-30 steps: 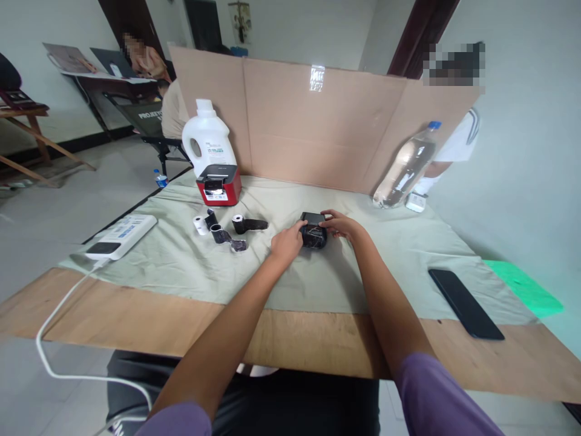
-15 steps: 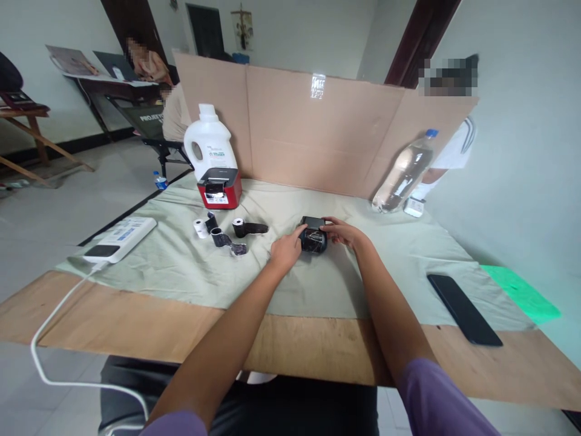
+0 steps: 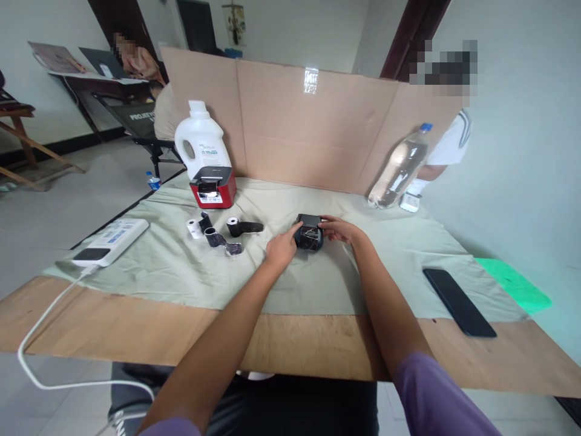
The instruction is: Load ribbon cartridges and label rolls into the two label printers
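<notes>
A small black boxy device (image 3: 309,232), which looks like a portable label printer with a shiny dark front, sits on the cloth between my hands. My left hand (image 3: 281,247) is curled at its left side, with the index finger pressed along the top left edge. On the opposite side my right hand (image 3: 339,230) grips the upper right corner, fingers bent against it. To the left lie a white paper roll (image 3: 194,229) and several rolls with dark strips, one a black-tailed roll (image 3: 245,227). Whether the device's lid is raised, I cannot tell.
Behind the rolls stand a red and black printer (image 3: 213,188) and a white jug (image 3: 204,142). A cardboard screen (image 3: 304,127) closes off the back. A clear bottle (image 3: 399,169) leans at right, near a phone (image 3: 459,301). A white power strip (image 3: 111,242) trails a cable. People sit beyond.
The whole view has shifted slightly, so things appear a little further left. Both hands stay on the black device, with hardly any finger movement visible.
</notes>
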Demonstrator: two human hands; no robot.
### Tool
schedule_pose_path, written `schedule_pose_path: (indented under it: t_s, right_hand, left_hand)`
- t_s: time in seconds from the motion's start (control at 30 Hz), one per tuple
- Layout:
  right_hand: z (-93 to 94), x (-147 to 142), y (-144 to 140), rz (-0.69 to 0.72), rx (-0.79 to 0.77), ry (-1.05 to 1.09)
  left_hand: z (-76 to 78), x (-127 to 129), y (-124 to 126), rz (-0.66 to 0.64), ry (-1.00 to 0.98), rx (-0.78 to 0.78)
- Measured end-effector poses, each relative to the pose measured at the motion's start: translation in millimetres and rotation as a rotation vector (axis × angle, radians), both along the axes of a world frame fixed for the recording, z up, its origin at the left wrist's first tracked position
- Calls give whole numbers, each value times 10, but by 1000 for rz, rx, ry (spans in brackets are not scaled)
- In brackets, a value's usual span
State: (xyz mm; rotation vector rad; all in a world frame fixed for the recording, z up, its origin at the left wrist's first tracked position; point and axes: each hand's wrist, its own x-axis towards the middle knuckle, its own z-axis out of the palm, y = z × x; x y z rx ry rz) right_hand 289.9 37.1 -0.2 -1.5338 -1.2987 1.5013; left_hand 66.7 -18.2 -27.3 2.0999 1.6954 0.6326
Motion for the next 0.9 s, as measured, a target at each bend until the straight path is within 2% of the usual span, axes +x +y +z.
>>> schedule_pose_path:
  t_s: [0.17,0.47,0.63,0.77,0.9]
  right_hand:
    - [47,-34,-19,-23,-14,-35]
    - [98,-69,-95,-70,-2,-47]
    - [114,-272,-126,-73,5,-169]
    - [64,-450,-153,-92,115,-220]
    - [-34,-390,-157,-90,266,-136]
  left_hand:
    - [34,11,-4,12,-32,2]
    - [-36,-36,-39,-108,24,12]
    - [-61,-56,13,-124,49,3]
    - [-71,-103,114,-140,-15,46]
    - [-32,-107,284,-221,-25,74]
